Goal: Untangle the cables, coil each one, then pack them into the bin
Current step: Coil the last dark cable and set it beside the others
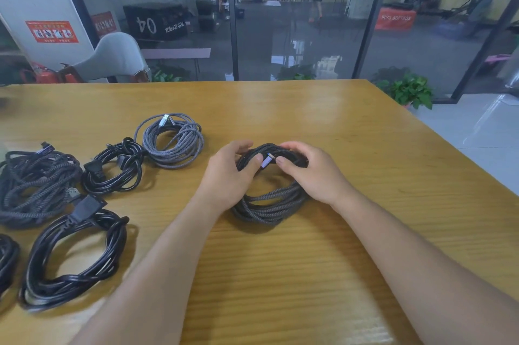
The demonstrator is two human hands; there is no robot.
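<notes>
— Where the dark braided coil (269, 187) lies mid-table (351, 125), who grips it?
— Both hands — left (230, 173), right (314, 173) — curl round its far rim, pinching the plug (266, 160), tip pointing up-right.

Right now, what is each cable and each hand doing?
Dark braided cable: coiled, held by both hands.
Left hand: grips the coil.
Right hand: grips the coil beside the plug.
Grey braided cable: coiled, lying free.
Small black cable: coiled, lying free.
Large black cable: loosely coiled.
Dark braided bundle: messy.
Table: bears all.
</notes>
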